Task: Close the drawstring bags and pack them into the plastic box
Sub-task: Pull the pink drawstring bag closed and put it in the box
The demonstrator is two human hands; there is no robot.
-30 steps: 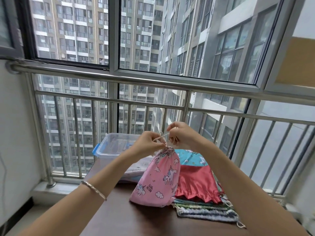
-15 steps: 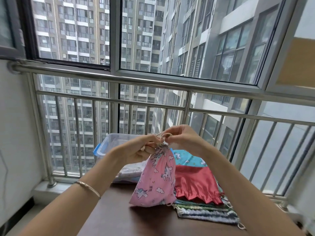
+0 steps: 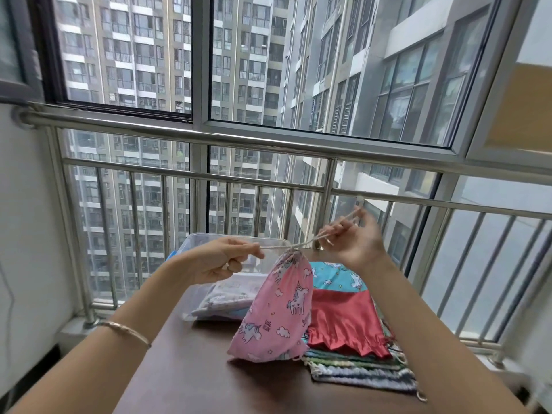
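A pink unicorn-print drawstring bag (image 3: pixel 279 309) hangs above the dark wooden table (image 3: pixel 185 380), its mouth gathered tight. My left hand (image 3: pixel 221 262) pinches the white cord to the left of the bag's neck. My right hand (image 3: pixel 354 242) pinches the other cord end and holds it up and to the right; it is blurred. The clear plastic box (image 3: pixel 209 243) stands behind my left hand with a pale printed bag inside. A stack of flat bags (image 3: pixel 355 363), red satin and teal unicorn ones on top, lies right of the pink bag.
A steel railing (image 3: pixel 268 144) and tall windows close off the far side just beyond the table. A white wall (image 3: pixel 27 234) stands at the left. A blue lid edge (image 3: pixel 171 256) shows at the box's left side.
My hands have drawn apart along the cords, the right one rising up and to the right. The pink bag's mouth stays cinched and the bag hangs slightly lower.
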